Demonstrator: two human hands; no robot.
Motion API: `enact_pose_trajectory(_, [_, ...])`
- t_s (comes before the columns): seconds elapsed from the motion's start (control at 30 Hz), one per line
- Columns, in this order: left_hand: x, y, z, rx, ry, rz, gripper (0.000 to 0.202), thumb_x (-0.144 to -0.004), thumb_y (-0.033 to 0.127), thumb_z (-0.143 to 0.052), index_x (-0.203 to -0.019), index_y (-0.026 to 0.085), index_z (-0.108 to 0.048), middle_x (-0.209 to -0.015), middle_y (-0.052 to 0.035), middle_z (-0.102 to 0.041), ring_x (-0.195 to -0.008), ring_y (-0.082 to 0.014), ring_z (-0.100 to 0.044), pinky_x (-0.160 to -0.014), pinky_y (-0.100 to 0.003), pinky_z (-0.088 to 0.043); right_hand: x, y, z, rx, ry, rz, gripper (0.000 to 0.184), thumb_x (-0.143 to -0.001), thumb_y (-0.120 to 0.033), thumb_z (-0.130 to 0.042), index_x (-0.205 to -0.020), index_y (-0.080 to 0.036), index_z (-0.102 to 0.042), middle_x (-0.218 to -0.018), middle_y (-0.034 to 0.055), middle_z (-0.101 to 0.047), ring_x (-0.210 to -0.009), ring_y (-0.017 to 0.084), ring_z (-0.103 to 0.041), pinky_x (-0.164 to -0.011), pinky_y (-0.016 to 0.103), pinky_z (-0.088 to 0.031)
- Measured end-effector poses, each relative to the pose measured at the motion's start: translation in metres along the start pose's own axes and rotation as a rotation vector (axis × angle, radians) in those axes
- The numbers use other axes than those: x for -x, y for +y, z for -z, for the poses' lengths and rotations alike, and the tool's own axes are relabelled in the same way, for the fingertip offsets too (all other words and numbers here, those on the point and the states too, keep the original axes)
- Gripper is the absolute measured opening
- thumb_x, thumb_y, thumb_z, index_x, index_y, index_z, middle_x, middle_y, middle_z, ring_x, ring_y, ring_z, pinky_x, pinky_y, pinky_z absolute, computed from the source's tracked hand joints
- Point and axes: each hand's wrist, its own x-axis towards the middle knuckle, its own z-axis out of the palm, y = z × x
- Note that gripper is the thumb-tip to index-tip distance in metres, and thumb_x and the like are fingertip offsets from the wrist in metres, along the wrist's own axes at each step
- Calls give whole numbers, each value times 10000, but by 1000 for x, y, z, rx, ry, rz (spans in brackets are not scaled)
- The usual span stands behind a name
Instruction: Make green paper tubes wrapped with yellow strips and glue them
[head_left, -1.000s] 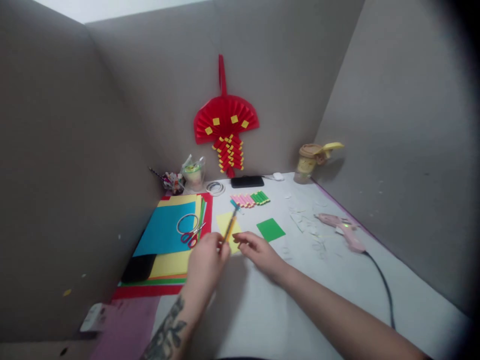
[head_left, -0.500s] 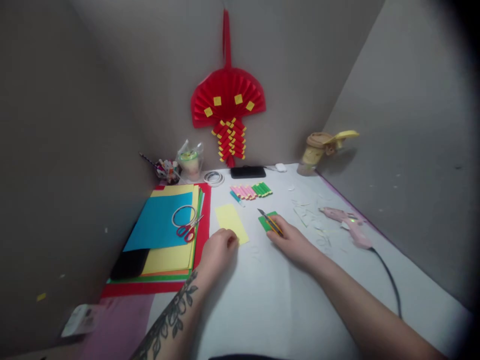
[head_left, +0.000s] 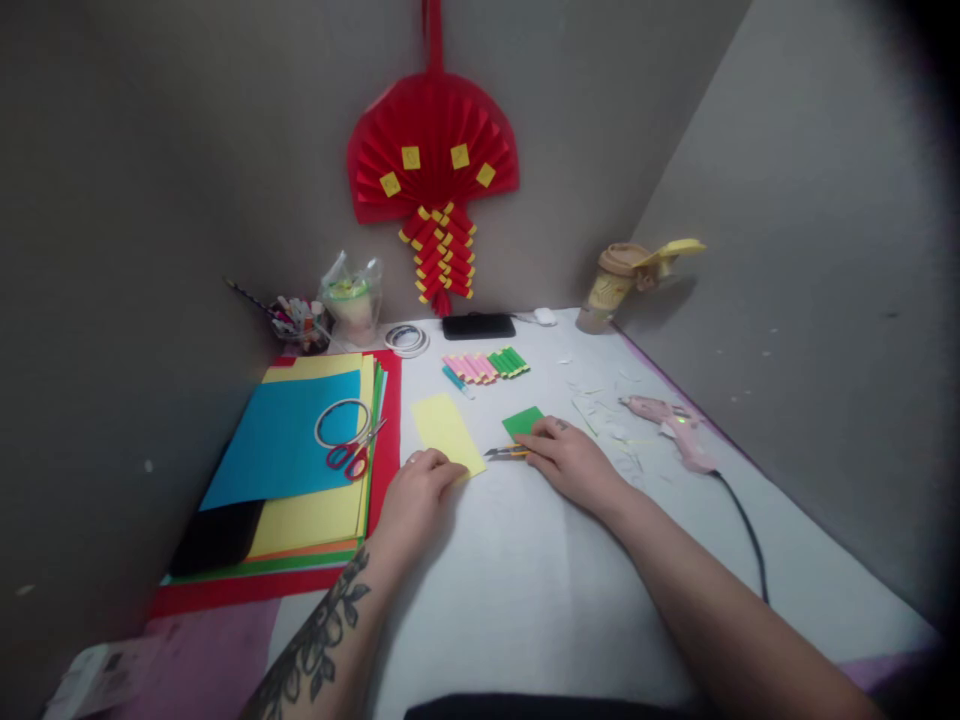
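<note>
My left hand (head_left: 427, 483) rests by the near end of a pale yellow paper strip (head_left: 442, 425), fingers closed at its edge. To the right, my right hand (head_left: 577, 462) has its fingers over a craft knife (head_left: 510, 453) with a yellow-orange handle. The knife lies low over the white table, blade pointing left toward the yellow strip. Just beyond these fingers is a small green paper piece (head_left: 523, 421), partly covered by the hand. Behind the strip lie pink paper rolls (head_left: 472, 368) and green paper rolls (head_left: 509, 362) with yellow ends, beside a blue-capped tube (head_left: 457, 380).
On the left, scissors (head_left: 350, 455) and a tape roll (head_left: 343, 424) lie on stacked coloured paper (head_left: 277, 430). A pink glue gun (head_left: 675, 425) with a cord and paper scraps (head_left: 592, 410) are at right. A phone (head_left: 478, 326) and a cup (head_left: 609, 285) stand along the back.
My right hand has turned the craft knife from pointing away to pointing left, lower over the table. My left fingers have extended to the yellow strip's near edge. The view has shifted slightly.
</note>
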Motion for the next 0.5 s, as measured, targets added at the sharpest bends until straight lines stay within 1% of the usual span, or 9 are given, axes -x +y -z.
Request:
enact_pose_trajectory(0.1, [0, 0, -1, -37, -40, -65, 333, -863, 145, -469, -1044, 318, -688, -989, -45, -605, -936, -192, -516, -818, -310, -408, 1, 0, -5, 19, -20, 48, 295, -889, -206, -483, -1114, -259, -667, -966, 85, -590, -877, 210, -518, -775, 341, -439])
enact_pose_trajectory(0.2, [0, 1, 0, -65, -89, -53, 372, -859, 130, -463, -1081, 344, -670, -1055, -44, -581, -978, -202, -495, -847, -322, -389, 1, 0, -7, 25, -34, 65, 304, -908, -213, -460, -1120, -279, -668, -935, 82, -597, -873, 206, -509, -777, 340, -427])
enact_pose_trajectory(0.27, [0, 2, 1, -87, -115, -38, 394, -864, 126, -441, -1106, 350, -656, -1083, -47, -564, -998, -209, -482, -850, -324, -381, 1, 0, -7, 18, -39, 72, 323, -912, -189, -446, -1131, -287, -661, -927, 80, -601, -875, 205, -507, -775, 339, -423])
enact_pose_trajectory(0.37, [0, 3, 1, -125, -124, -48, 410, -875, 140, -421, -1141, 373, -629, -1106, -50, -550, -1015, -226, -470, -838, -333, -373, 1, 0, -7, -5, -55, 94, 360, -906, -147, -434, -1158, -296, -643, -923, 74, -606, -873, 203, -504, -764, 334, -421])
enact_pose_trajectory(0.5, [0, 3, 0, -189, -134, -57, 443, -865, 142, -434, -1197, 397, -579, -1129, -55, -531, -1012, -243, -466, -826, -342, -369, 1, -2, -8, -27, -58, 99, 340, -913, -174, -446, -1165, -297, -638, -918, 72, -610, -869, 202, -508, -755, 330, -418])
